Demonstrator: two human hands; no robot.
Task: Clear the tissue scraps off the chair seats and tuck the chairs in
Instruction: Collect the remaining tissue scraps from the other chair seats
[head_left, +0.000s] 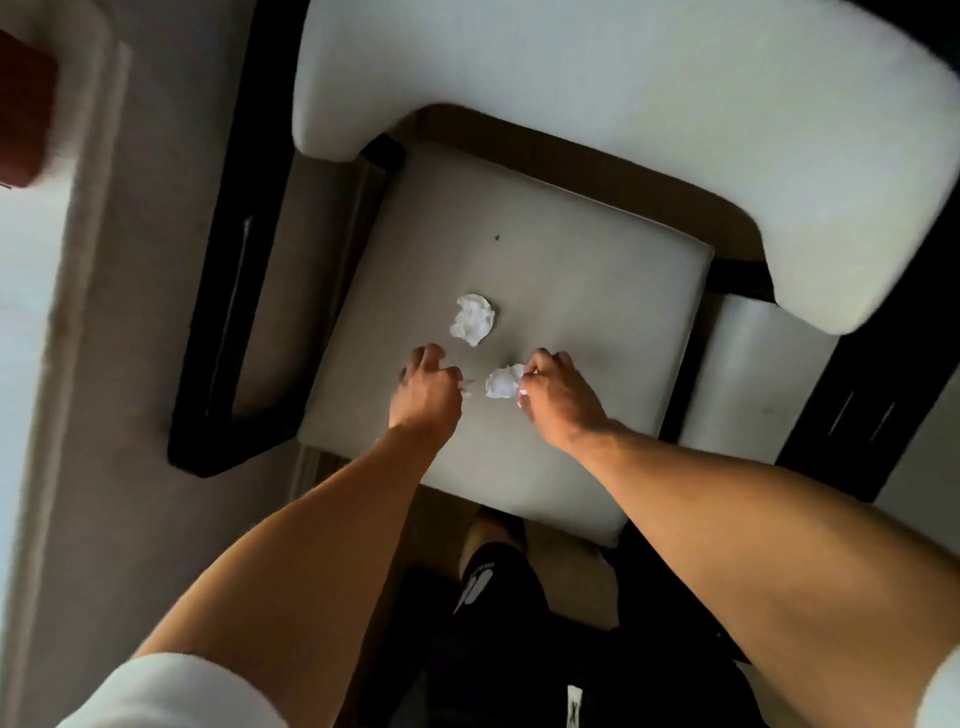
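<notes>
A pale chair seat (561, 249) lies below me, with its white backrest (623, 88) at the top. One crumpled tissue ball (471, 318) rests loose near the seat's middle. A second tissue ball (503, 383) sits closer to me, and my right hand (558, 397) pinches its right side; a bit of white shows under that thumb. My left hand (427, 391) hovers over the seat left of it with curled fingers. Tiny white tissue bits (467, 387) lie at its thumb tip; whether it holds them is unclear.
The chair's dark frame and armrest (218, 312) run along the left, with another dark frame part (852, 415) on the right. Beige floor (130, 364) surrounds it. A red-brown object (23, 114) sits at the far left edge. My dark-clothed legs (498, 623) stand just before the seat.
</notes>
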